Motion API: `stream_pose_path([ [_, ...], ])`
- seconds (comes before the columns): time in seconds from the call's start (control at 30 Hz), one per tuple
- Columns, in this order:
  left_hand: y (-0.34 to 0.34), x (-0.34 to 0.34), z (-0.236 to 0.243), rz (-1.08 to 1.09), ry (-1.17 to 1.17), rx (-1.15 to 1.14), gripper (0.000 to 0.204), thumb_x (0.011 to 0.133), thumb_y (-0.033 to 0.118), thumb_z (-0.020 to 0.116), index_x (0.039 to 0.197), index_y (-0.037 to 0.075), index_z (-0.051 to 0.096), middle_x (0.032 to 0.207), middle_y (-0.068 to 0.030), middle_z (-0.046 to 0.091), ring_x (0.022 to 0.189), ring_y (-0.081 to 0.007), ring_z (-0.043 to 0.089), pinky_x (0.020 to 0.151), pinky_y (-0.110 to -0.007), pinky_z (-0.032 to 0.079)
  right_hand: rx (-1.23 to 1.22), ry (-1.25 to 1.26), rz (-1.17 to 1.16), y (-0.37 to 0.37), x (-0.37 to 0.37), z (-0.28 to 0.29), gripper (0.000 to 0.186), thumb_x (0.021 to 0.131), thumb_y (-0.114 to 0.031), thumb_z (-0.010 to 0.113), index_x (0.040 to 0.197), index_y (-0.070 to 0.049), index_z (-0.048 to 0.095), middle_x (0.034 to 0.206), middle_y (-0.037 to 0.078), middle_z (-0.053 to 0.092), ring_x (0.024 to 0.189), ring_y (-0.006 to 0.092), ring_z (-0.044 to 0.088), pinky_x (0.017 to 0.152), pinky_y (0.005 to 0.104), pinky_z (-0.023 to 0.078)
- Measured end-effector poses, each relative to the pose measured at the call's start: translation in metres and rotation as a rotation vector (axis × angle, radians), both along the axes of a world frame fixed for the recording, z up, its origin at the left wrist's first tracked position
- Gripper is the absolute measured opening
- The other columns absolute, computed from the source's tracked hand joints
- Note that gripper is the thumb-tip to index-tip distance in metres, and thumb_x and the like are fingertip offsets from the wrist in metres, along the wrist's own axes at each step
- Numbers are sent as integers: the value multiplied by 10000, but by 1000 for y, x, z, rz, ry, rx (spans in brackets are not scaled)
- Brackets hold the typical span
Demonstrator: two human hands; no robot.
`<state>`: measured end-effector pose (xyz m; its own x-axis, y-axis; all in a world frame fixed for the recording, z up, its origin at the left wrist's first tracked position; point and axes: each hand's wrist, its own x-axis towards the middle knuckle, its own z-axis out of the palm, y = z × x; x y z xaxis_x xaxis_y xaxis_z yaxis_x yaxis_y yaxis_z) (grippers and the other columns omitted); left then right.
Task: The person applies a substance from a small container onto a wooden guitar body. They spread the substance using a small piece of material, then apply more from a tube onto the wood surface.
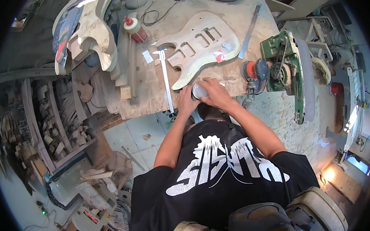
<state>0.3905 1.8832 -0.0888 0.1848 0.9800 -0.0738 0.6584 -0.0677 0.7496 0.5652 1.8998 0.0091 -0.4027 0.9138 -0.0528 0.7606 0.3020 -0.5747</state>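
Head view: left hand (186,100) and right hand (214,93) clamp a pale, round-topped container (199,91); steadying it seems the step, a firm grip needed next.

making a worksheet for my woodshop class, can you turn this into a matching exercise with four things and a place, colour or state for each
Things
1. guitar body
2. caliper
3. bottle
4. round-topped object

Descriptions
A. white and red, standing on the bench
B. held between the left hand and the right hand
C. pale wood with rectangular recesses
D. long and slim, reaching to the bench's near edge

Right pairs: 1-C, 2-D, 3-A, 4-B
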Motion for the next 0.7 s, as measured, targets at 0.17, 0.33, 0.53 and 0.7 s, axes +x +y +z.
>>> stream_pose_path([
  [0.17,-4,-4,2,-10,-115,2,606,742,67,755,1316,19,564,1245,-158,611,1138,-343,610,982,-443,489,-46,-169,32,-2,-22,-6,672,758,-174,800,1355,-39,524,1292,252,546,1176,439,555,918,473,544],
  [0.33,-10,-9,-15,130,-598,-280,601,787,-61,623,1379,-3,535,1259,-145,617,1159,-258,630,1003,-374,502,-42,-183,33,-1,-24,-19,674,772,-137,794,1374,-34,507,1290,275,538,1126,465,591,889,490,554],
  [0.53,-13,-8,-6,78,-471,-149,603,794,-72,565,1391,1,523,1238,-170,615,1124,-277,635,984,-376,507,-177,-165,58,3,-24,-6,669,762,-101,800,1339,-6,476,1288,345,518,1107,490,611,875,499,556],
  [0.7,-11,-10,-5,21,-318,-85,621,785,-33,583,1400,-1,497,1241,-200,594,1118,-347,614,982,-406,492,-100,-225,73,-3,-24,-18,695,748,-116,804,1337,-4,452,1306,364,488,1110,512,603,862,500,562],
])
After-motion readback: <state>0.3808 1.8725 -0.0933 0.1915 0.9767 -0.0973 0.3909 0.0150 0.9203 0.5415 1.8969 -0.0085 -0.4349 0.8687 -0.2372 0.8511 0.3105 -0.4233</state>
